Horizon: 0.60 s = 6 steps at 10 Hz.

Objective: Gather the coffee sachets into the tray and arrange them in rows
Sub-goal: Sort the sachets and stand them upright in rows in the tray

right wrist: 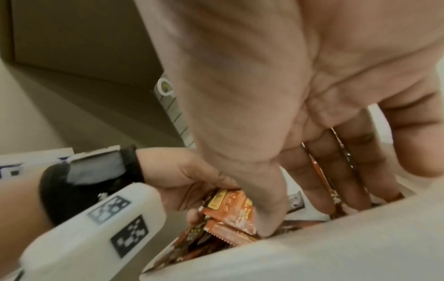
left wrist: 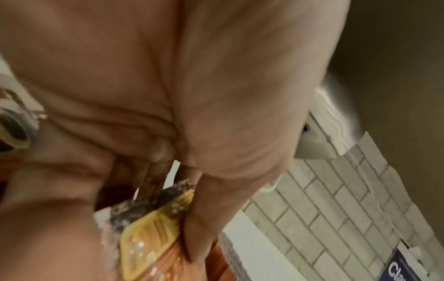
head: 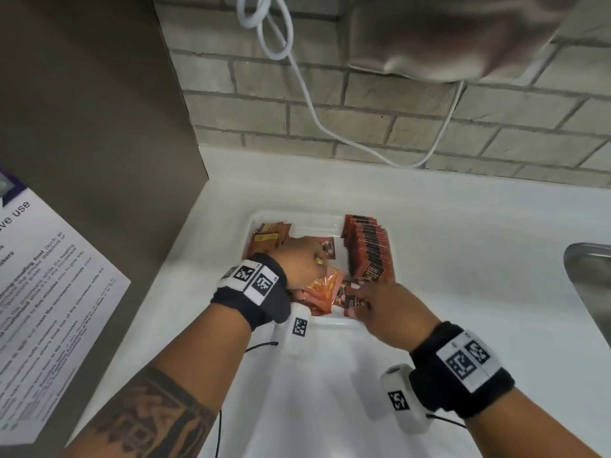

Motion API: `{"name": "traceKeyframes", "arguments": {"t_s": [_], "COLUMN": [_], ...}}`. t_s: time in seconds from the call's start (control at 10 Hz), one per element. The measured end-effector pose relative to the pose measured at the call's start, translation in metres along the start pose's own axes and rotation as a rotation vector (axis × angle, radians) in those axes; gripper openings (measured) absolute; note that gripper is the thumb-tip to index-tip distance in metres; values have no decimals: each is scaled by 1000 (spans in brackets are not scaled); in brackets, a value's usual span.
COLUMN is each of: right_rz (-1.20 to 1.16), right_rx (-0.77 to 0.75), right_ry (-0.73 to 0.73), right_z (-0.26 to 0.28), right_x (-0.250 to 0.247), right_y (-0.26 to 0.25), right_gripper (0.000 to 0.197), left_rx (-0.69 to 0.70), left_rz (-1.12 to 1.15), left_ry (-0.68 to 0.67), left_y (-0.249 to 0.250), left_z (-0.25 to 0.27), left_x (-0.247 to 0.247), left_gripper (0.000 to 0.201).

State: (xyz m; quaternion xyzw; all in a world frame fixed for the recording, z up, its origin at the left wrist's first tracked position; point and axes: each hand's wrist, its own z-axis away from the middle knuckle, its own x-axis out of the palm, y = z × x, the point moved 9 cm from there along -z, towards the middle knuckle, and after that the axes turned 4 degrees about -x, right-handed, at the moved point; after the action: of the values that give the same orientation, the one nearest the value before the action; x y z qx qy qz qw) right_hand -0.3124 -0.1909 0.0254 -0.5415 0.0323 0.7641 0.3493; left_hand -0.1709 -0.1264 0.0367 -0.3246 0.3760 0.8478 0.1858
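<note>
A white tray [head: 297, 215] sits on the white counter and holds the coffee sachets. A neat row of red-and-black sachets [head: 368, 251] stands along its right side. Loose orange sachets [head: 267, 241] lie at its far left. My left hand [head: 315, 264] is over the tray's middle and grips an orange sachet with a yellow label [left wrist: 153, 233] between thumb and curled fingers. My right hand [head: 360, 297] reaches in at the near right. Its fingers [right wrist: 336, 186] are straight against dark sachets [head: 350, 300], and its thumb [right wrist: 266, 218] presses on an orange sachet [right wrist: 230, 214].
A steel sink [head: 591, 285] lies to the right. A brick wall with a hanging white cable [head: 307, 94] stands behind the counter. A brown panel bearing a printed notice [head: 49, 292] closes the left side. A pale dispenser [head: 463, 34] hangs at the upper right.
</note>
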Motion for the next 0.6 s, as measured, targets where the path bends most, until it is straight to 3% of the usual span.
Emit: {"name": "traceKeyframes", "arguments": {"t_s": [0.1, 0.2, 0.4, 0.6], "right_rz": [108, 177, 207, -64], "right_rx": [4, -21, -21, -29], "right_ry": [-43, -90, -107, -51], "right_z": [-1, 2, 7, 3], "right_x": [18, 23, 29, 28], "right_y": [4, -3, -5, -1], "right_gripper": [53, 64, 60, 66], "left_rx": [-51, -89, -112, -69], "left_rz": [-72, -84, -85, -336], "left_ry": [-82, -94, -128, -133], "left_y": [6, 8, 14, 24], "left_z": [-13, -23, -34, -34], "left_x": [22, 34, 46, 49], "left_gripper": [27, 31, 33, 41]}}
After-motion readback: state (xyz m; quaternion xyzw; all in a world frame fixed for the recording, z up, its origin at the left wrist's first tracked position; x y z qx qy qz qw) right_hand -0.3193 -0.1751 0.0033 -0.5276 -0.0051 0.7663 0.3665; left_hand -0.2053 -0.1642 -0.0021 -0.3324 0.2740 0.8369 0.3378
